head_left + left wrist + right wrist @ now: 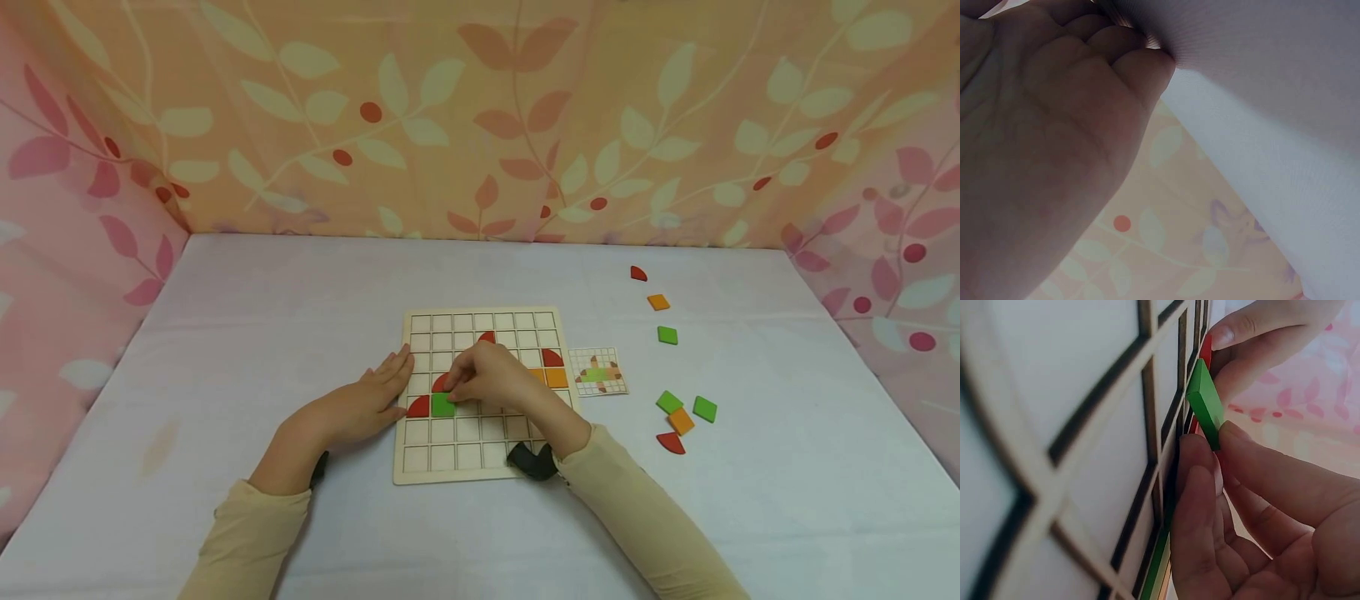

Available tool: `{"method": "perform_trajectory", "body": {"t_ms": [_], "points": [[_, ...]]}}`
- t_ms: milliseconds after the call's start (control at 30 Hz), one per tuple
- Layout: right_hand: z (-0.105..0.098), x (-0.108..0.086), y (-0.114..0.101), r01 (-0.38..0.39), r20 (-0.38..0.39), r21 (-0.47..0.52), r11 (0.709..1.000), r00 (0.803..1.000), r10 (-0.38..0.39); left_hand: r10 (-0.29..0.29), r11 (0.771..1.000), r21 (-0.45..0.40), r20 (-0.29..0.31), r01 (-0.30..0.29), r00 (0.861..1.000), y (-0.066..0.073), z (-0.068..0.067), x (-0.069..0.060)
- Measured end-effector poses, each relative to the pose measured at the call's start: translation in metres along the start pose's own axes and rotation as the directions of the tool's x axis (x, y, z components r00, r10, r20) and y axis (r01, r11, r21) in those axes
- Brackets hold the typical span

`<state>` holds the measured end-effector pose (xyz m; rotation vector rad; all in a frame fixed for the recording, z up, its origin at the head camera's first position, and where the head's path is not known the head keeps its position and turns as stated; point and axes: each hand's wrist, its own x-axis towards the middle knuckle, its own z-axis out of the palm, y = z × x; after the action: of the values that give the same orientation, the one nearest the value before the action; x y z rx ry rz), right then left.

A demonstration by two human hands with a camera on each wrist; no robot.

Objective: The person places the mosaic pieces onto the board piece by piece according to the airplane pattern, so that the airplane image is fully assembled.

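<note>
The wooden grid board (431,457) lies flat on the table. My right hand (491,379) is over its middle and pinches a green square tile (1207,403) between thumb and fingers. In the right wrist view the tile is tilted, one edge toward the grid. In the head view this green tile (443,406) is beside a red quarter-round tile (418,407) at the board's left. Another red tile (440,382) is just above it. My left hand (360,408) lies with extended fingers against the board's left edge; the left wrist view shows its palm side (1066,137).
Right of the board lies a pattern card (597,372). Loose tiles are scattered farther right, among them a green one (705,408), an orange one (681,421) and a red one (671,443). On the board's right sit a red tile (552,357) and an orange tile (557,378).
</note>
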<state>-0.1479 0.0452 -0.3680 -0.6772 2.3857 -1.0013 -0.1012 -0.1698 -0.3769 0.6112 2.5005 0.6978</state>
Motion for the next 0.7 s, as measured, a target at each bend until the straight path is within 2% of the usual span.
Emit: {"method": "perform_trajectory", "body": {"t_ms": [700], "points": [[-0.0018, -0.0006, 0.0020, -0.040, -0.007, 0.054, 0.998, 0.999, 0.041, 0.005, 1.000, -0.005, -0.003, -0.005, 1.000, -0.0011, 0.0005, -0.0001]]}}
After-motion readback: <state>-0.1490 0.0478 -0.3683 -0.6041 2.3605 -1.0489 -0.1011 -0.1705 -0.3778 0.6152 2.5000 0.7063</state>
